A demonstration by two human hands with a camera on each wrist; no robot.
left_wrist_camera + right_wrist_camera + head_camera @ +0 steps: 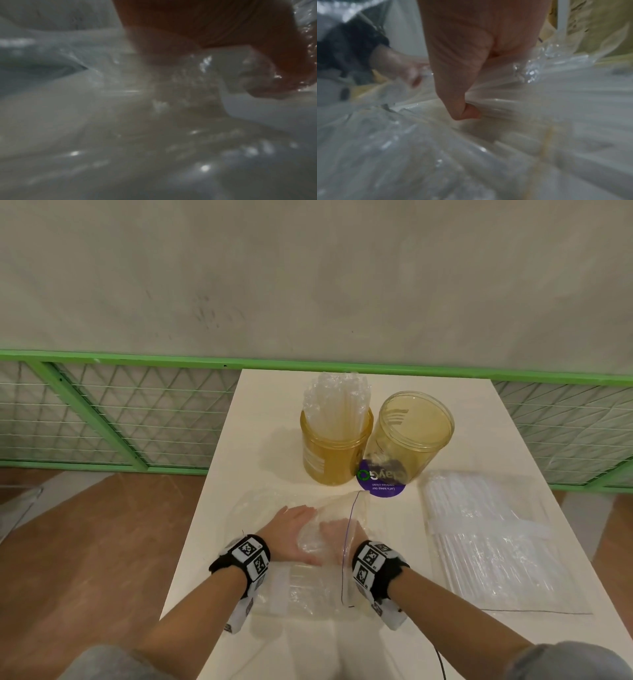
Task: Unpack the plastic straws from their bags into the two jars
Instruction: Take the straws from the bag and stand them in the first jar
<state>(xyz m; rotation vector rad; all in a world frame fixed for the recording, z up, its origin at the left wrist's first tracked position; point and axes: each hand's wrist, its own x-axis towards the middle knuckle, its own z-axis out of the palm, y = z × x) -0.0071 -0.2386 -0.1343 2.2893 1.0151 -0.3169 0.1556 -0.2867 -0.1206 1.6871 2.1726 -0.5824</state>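
Observation:
A clear zip bag (pixel 301 587) with straws in it lies flat at the front of the white table (pixel 445 422). My left hand (pixel 291 529) rests on its far end and bunches the crumpled plastic (pixel 197 75) against its thumb. My right hand (pixel 337 537) is just beside it and pinches a fold of the same bag between curled thumb (pixel 467 112) and fingers. Behind stand two amber jars. The left jar (pixel 334 457) is packed with upright clear straws (pixel 337 402). The right jar (pixel 411 436) leans, with no straws inside. A second bag of straws (pixel 489 542) lies on the right.
A purple round sticker (pixel 382 486) lies on the table under the right jar. A green wire-mesh railing (pixel 102 412) runs behind the table, with a grey wall above. Wooden floor shows to the left and right of the table.

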